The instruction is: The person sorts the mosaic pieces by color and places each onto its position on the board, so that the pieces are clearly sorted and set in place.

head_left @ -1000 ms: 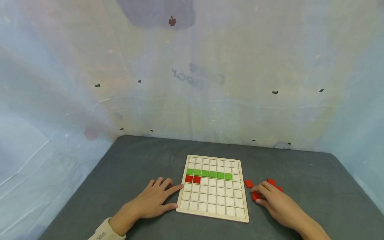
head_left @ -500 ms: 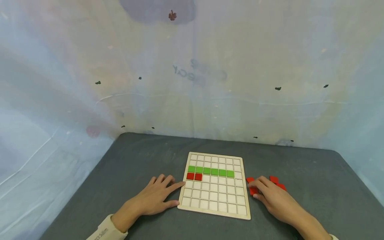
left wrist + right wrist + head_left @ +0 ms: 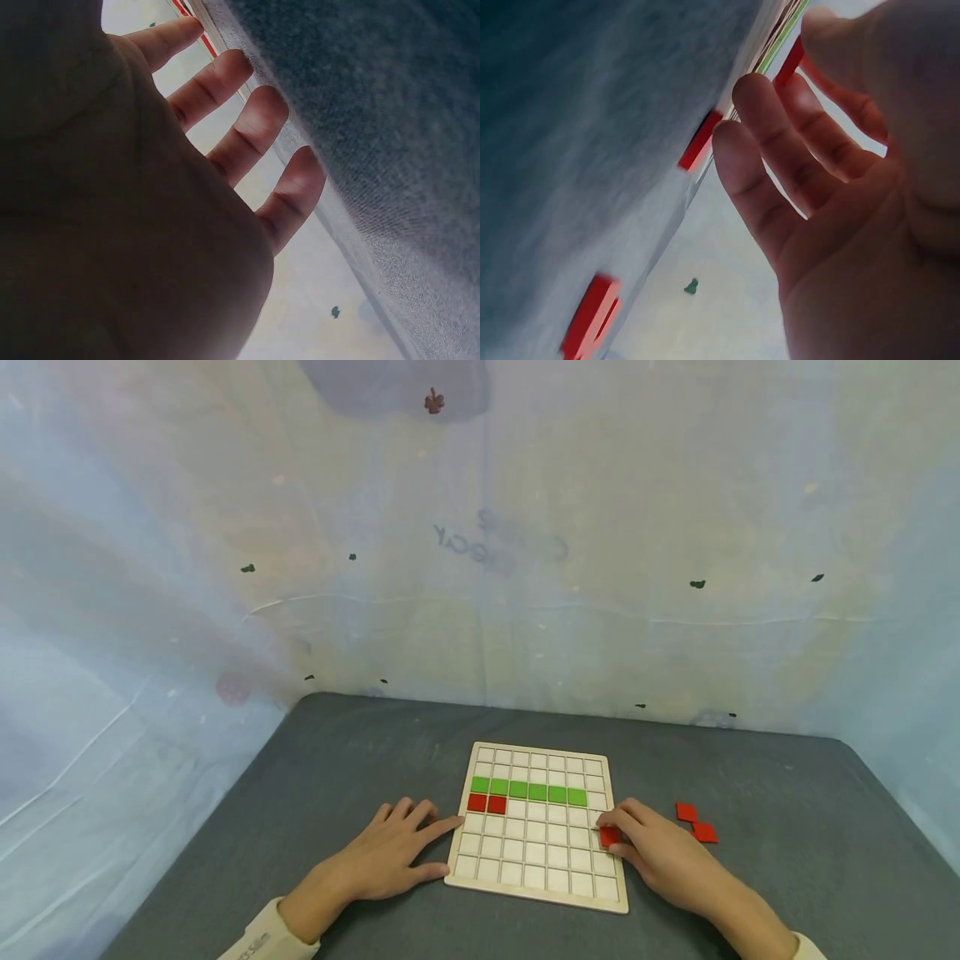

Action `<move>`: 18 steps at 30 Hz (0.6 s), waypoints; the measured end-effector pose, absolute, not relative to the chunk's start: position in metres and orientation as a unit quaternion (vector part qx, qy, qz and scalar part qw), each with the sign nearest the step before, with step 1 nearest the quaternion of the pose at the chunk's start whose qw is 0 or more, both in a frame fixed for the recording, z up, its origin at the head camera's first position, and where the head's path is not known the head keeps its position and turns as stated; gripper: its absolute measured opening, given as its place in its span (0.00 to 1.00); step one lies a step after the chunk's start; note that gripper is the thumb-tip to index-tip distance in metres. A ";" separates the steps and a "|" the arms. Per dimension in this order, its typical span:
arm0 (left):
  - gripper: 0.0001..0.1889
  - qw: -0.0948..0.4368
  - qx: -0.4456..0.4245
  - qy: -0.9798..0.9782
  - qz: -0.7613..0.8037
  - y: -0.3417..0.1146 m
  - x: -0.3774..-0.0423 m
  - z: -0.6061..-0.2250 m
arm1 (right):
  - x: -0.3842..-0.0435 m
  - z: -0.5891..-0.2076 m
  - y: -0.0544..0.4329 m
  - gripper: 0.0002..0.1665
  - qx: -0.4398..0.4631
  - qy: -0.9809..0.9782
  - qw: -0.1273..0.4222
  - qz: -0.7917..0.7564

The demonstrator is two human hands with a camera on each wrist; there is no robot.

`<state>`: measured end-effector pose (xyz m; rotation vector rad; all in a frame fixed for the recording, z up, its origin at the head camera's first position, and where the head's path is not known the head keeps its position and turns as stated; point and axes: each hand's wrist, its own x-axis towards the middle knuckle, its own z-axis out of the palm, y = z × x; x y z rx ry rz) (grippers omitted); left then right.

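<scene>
A wooden grid board [image 3: 543, 903] lies on the grey table. Six-tile counts aside, several green square tiles [image 3: 537, 792] form one row, with two red tiles [image 3: 487, 804] at the left of the row below. My right hand [image 3: 660, 852] pinches a red square tile [image 3: 609, 836] between thumb and fingers, over the board's right edge; the right wrist view shows this tile [image 3: 790, 64] edge-on. My left hand [image 3: 386, 856] rests at the board's left side, index finger and thumb touching its rim. In the left wrist view its fingers [image 3: 255, 124] are spread and loosely bent.
Two loose red tiles [image 3: 694, 822] lie right of my right hand. The right wrist view shows another red tile [image 3: 700, 140] nearer the board, which the hand hides from the head view. A pale patterned curtain [image 3: 480, 610] stands behind and beside the table.
My right hand has gripped a red tile from the loose group and carried it left over the board's right edge. The left hand stays at the board's left side.
</scene>
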<state>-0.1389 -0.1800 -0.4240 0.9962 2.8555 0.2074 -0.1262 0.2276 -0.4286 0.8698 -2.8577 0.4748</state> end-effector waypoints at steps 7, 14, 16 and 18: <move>0.32 0.049 0.329 0.940 0.071 -0.181 -0.140 -0.425 | -0.132 -0.429 0.216 0.18 0.306 -0.937 0.058 0.161; 0.32 0.032 0.338 0.938 0.068 -0.181 -0.139 -0.426 | -0.137 -0.429 0.206 0.17 0.337 -0.922 0.076 0.174; 0.32 0.042 0.335 0.939 0.068 -0.181 -0.140 -0.425 | -0.139 -0.428 0.201 0.18 0.348 -0.918 0.085 0.172; 0.32 0.053 0.332 0.939 0.069 -0.180 -0.140 -0.424 | -0.141 -0.426 0.197 0.17 0.353 -0.915 0.089 0.173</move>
